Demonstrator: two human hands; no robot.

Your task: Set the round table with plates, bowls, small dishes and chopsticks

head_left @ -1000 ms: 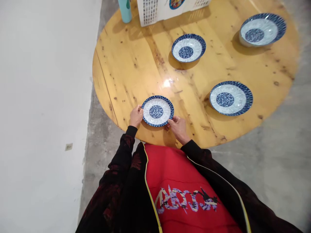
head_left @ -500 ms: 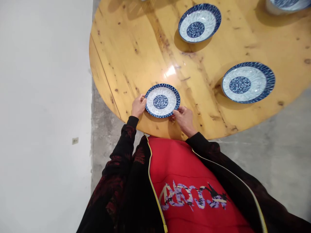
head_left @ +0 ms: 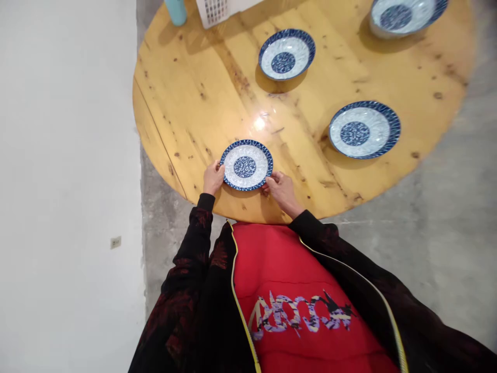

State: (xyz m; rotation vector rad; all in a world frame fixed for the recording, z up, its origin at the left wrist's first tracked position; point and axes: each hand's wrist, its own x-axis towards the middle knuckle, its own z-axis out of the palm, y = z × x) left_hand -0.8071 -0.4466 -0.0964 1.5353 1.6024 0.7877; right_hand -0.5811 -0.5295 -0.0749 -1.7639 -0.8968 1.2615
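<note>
Both my hands hold a small blue-and-white plate (head_left: 230,167) at the near edge of the wooden table. My left hand (head_left: 213,177) pinches its left rim, thumb on top. At the lower right rim, my right hand (head_left: 282,190) grips with thumb and fingers, some of them hidden beneath the rim. The plate's centre has a dark blue speckled disc, and a blue patterned band runs round its edge. Whether its base touches the table cannot be made out.
On the round wooden table (head_left: 194,111) stand a larger blue-rimmed dish (head_left: 365,132) to the right, a bowl (head_left: 286,54) farther back and a deeper bowl (head_left: 404,18) at the far right. A white basket (head_left: 215,13) and a turquoise cup (head_left: 176,11) are at the back. A white wall (head_left: 70,155) rises on the left.
The view has shifted, bringing the basket and turquoise cup into sight at the back. Both hands keep the same grip on the small plate, which stays near the table edge.
</note>
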